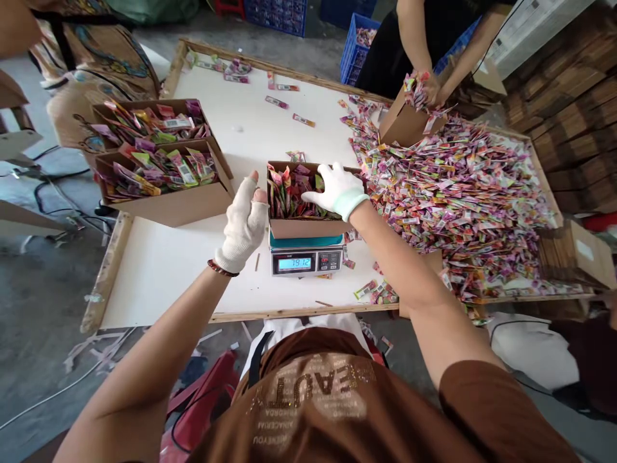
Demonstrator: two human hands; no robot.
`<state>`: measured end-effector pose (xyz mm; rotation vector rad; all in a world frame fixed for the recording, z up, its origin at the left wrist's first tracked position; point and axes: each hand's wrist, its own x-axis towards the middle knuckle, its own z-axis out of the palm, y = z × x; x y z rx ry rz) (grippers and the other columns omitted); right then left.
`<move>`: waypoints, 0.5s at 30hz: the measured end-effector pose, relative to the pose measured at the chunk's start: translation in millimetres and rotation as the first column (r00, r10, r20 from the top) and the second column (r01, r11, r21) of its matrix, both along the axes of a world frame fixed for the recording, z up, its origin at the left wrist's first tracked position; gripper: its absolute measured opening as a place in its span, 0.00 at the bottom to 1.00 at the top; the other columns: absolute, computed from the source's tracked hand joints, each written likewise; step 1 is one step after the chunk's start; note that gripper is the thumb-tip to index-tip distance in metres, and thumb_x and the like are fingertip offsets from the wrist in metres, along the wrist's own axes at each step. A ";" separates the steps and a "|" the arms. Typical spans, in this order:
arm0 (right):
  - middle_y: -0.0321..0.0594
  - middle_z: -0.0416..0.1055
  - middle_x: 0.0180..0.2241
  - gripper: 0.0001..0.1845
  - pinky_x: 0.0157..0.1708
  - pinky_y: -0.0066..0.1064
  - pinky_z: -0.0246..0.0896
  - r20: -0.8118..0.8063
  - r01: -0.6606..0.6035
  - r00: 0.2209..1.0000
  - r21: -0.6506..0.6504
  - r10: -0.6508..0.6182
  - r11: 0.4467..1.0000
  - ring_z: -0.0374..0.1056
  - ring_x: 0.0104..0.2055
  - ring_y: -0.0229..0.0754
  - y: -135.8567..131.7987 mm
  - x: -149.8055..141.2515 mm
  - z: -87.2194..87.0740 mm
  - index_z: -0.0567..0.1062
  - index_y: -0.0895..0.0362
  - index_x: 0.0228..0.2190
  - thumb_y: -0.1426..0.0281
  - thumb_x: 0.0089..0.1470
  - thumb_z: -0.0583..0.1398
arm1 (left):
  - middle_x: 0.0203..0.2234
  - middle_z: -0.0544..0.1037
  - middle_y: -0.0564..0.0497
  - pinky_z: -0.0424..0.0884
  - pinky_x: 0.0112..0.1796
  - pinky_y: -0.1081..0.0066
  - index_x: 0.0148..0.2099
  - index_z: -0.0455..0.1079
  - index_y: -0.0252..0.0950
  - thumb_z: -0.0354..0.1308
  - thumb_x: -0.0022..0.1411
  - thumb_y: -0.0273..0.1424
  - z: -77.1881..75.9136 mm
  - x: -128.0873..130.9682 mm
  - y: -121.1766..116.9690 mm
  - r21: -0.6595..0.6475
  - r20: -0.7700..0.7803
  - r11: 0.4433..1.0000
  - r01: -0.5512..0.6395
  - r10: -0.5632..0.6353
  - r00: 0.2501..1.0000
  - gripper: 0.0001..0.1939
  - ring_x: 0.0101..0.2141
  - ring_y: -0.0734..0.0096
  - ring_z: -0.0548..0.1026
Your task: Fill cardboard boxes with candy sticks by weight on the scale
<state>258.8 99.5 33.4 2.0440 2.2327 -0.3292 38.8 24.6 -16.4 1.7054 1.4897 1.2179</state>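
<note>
The box (308,229) stands on the scale (284,272), near the front edge of the table (183,276), filled with small packets (284,196). The right hand (336,188), gloved, lies over the packets at the box's right end, thumb and fingers spread; whether it touches or pinches any packet cannot be told. The left hand (242,225), gloved, stands just beside the box's left end, fingers loosely bent; its palm is hidden.

Risks, as judged: pressure from the right hand would falsify the figure on the display (294,263), whose digits are not reliably legible. The heap (463,186) lies just beside the box; packets sliding against it could disturb the weighing likewise. A push from the left hand could shift the box off centre. Contents reach near the rim, so rough levelling could spill some. Loose packets (366,289) by the table's front edge could fall if an arm brushes them.
</note>
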 end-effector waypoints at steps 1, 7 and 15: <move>0.59 0.68 0.57 0.39 0.47 0.50 0.68 0.032 -0.019 0.999 -0.043 0.020 0.999 0.72 0.50 0.62 1.9 -1.9 -4.4 0.72 0.56 0.60 0.43 0.58 0.64 | 0.64 0.73 0.42 0.61 0.69 0.55 0.71 0.65 0.43 0.43 0.76 0.54 -0.5 -2.2 -2.2 -0.010 -0.004 1.000 -0.017 0.017 1.000 0.33 0.65 0.57 0.71; 0.54 0.75 0.51 0.17 0.45 0.43 0.67 0.053 -0.193 0.979 -0.073 0.197 0.979 0.74 0.50 0.57 7.4 9.4 -24.0 0.81 0.56 0.48 0.61 0.68 0.57 | 0.59 0.77 0.39 0.66 0.67 0.55 0.66 0.70 0.36 0.43 0.76 0.54 -10.7 -10.3 -8.7 -0.012 -0.024 1.000 -0.022 0.022 0.999 0.34 0.61 0.56 0.74; 0.43 0.76 0.39 0.13 0.49 0.40 0.65 -0.246 -0.142 0.946 0.274 0.212 0.951 0.71 0.44 0.46 -4.1 43.7 22.7 0.81 0.56 0.38 0.68 0.68 0.57 | 0.61 0.77 0.41 0.68 0.65 0.55 0.68 0.69 0.35 0.45 0.76 0.52 -5.3 5.3 -5.2 -0.043 -0.026 0.999 0.014 -0.015 1.000 0.33 0.62 0.52 0.74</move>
